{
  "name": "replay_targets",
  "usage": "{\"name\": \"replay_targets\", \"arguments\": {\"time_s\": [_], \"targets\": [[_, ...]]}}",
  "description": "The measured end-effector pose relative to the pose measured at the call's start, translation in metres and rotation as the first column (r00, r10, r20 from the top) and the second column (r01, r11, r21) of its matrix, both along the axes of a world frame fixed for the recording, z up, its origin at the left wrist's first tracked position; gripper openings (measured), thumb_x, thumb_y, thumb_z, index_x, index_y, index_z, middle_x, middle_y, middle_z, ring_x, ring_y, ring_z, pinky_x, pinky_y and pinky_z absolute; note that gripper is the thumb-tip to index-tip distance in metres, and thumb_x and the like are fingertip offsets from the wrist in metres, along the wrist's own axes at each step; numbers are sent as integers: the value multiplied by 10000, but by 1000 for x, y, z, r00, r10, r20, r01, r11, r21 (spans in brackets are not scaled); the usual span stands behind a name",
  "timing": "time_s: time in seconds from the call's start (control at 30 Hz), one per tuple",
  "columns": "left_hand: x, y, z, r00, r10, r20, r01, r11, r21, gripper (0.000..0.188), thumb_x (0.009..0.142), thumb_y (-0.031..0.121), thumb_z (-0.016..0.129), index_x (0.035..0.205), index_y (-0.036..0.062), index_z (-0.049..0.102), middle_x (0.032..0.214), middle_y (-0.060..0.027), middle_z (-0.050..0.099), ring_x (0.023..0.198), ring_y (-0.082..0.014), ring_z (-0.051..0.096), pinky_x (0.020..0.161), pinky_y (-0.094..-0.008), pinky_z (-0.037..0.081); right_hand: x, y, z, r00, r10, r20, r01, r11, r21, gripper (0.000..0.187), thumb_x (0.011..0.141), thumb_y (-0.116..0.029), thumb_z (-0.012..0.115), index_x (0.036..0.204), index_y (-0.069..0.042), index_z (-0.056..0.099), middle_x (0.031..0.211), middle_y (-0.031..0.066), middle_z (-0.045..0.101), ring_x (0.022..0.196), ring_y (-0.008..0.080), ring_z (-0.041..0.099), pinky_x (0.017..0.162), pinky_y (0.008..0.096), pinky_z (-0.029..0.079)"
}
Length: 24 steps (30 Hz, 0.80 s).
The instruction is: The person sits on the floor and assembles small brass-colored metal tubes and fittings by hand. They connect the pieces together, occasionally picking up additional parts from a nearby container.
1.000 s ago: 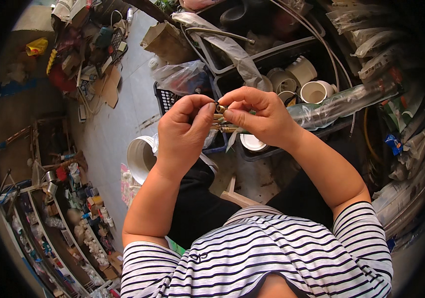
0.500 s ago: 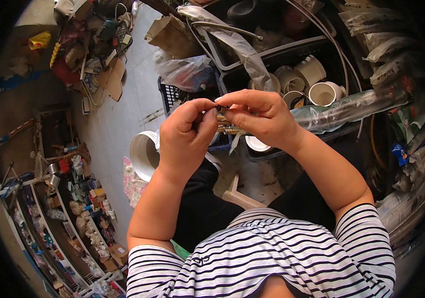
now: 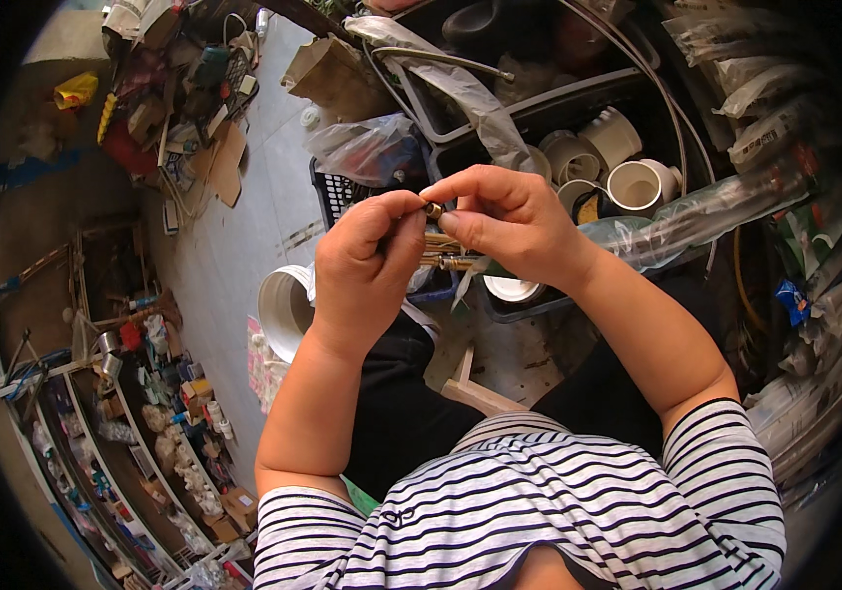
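Out in front of me, both hands meet at the fingertips on one small dark-and-brass metal fitting (image 3: 435,210). My left hand (image 3: 364,270) pinches it from the left with thumb and forefinger. From the right, the thumb and fingers of my right hand (image 3: 531,228) close on the same piece. Fingertips cover much of it, so its exact kind is unclear. Just below and behind the fingers lie several brass-coloured rod-like parts (image 3: 455,262), partly hidden by my hands.
Beyond my hands, a black crate (image 3: 539,84) holds white pipe fittings (image 3: 640,187). A clear plastic-wrapped bundle (image 3: 706,224) lies across the right. A white bucket (image 3: 283,310) stands left of my knees, with a small wooden stool (image 3: 480,393) between them. Shelves of parts (image 3: 131,452) fill the lower left.
The small fitting has turned slightly between my fingertips, and more of its brass side shows. My right hand has shifted slightly up and left; both hands keep their pinch.
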<state>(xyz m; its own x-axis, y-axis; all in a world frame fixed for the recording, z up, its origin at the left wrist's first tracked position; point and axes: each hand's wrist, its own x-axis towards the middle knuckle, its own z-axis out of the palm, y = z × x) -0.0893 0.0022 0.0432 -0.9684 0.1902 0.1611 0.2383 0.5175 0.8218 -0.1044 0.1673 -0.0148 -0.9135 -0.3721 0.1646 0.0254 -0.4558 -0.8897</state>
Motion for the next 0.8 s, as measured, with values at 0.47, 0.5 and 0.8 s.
{"name": "replay_targets", "arguments": {"time_s": [0.47,0.5,0.8], "targets": [[1,14,7,996,83,42,-83,996,-15,42,771,-7,593,800,5,566,596,30,488,523,-17,420,473,-173,364,2,0,1,995,11,103,2,993,-119,127,798,-48,608,917,-3,612,650,-49,512,562,4,423,490,163,335],[2,15,9,996,78,53,-77,997,-17,42,776,-15,580,807,5,562,616,43,478,542,-11,412,486,-164,353,2,2,2,995,20,94,-10,994,-108,138,802,-42,607,933,-1,610,673,-44,524,585,5,440,513,159,351],[5,27,10,989,105,-106,-120,983,-142,98,718,-34,607,761,21,539,574,19,463,505,-29,408,462,-186,371,2,2,4,994,-88,72,92,994,-53,121,789,-50,609,900,-5,626,633,-41,525,558,8,435,491,171,341]]}}
